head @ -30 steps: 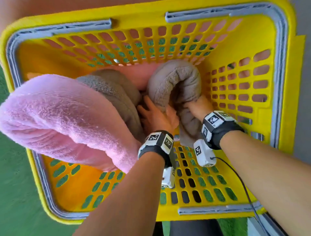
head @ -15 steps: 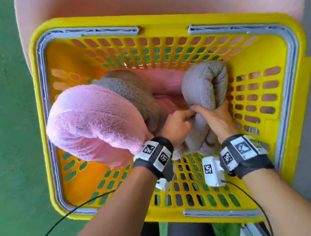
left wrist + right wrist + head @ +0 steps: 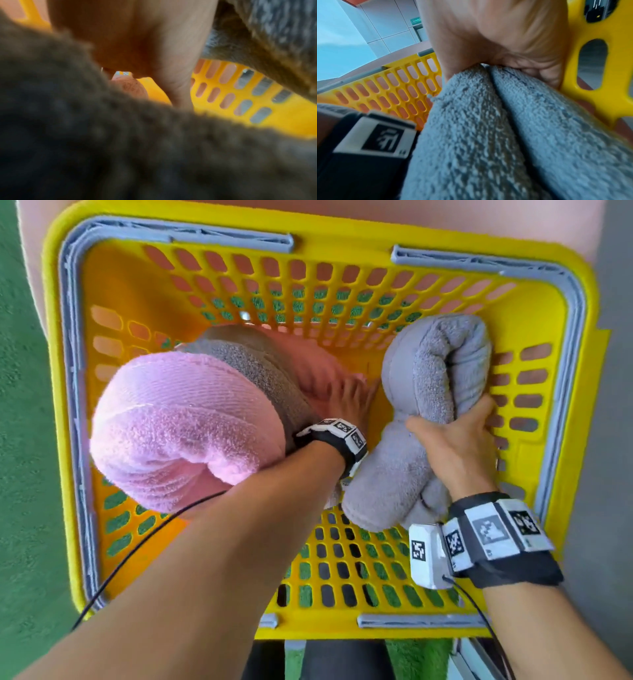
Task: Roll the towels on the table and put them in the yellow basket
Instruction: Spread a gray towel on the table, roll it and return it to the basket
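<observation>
The yellow basket (image 3: 342, 241) fills the head view. Inside at the left stands a rolled pink towel (image 3: 178, 433), with a brown towel (image 3: 260, 364) behind it and another pink towel (image 3: 308, 371) deeper in. My right hand (image 3: 452, 422) grips a rolled grey towel (image 3: 435, 364) round its middle, close to the right wall. My left hand (image 3: 354, 400) reaches down into the gap between the brown and grey towels, fingers straight and blurred. In the left wrist view the fingers (image 3: 180, 88) point at the basket floor (image 3: 257, 128) beside the brown towel (image 3: 120, 148). The right wrist view shows fingers (image 3: 530, 70) curled on the grey towel (image 3: 488, 135).
Grey handles (image 3: 178, 232) lie folded along the basket rim. The perforated near floor (image 3: 342, 570) of the basket is bare. Green turf (image 3: 24, 474) lies to the left, a pink surface (image 3: 445, 220) beyond the basket. A black cable (image 3: 137, 549) trails from my left wrist.
My left hand has let go of the grey towel and dropped into the gap beside the brown towel. My right hand has carried the grey towel rightward toward the basket wall.
</observation>
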